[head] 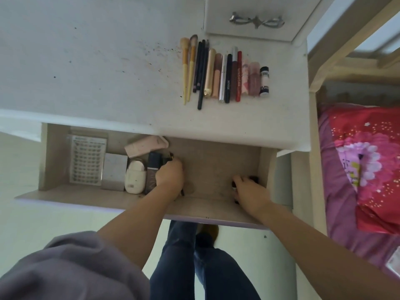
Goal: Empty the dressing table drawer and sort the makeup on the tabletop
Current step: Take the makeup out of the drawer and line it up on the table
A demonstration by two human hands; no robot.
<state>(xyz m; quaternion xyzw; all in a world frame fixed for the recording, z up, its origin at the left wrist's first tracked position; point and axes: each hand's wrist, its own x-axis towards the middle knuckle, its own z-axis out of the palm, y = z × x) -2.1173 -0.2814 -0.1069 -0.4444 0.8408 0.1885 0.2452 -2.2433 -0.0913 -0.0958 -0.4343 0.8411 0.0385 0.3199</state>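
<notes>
The drawer point(52, 161) stood pulled out below the tabletop point(86, 72), and most of what was left in it crowded the left half. Furthest left lay a flat sticker sheet point(87, 159), light and floppy by the look of it, best slid out by an edge. Just beside it sat a small pale box point(114, 171), then a white rounded case point(135, 179) with a smooth shell that I judged might slip in the fingers. Behind them a pink tube point(146, 145) lay slantwise against the back. Touching the case was a dark bottle point(153, 167), probably glass and the heaviest piece there, so one to take around the body and not by the cap.

The left hand point(170, 175) was curled over something dark at the bottle's top; whether it truly gripped the thing I could not tell. Up on the tabletop a tidy row of brushes and pencils point(195, 66) and lipsticks and tubes point(236, 74) lay side by side, slim, stiff and apt to roll. The right hand point(249, 191) lay near the drawer's right wall, fingers bent over small dark pieces point(253, 178); its hold too was hidden from me.
</notes>
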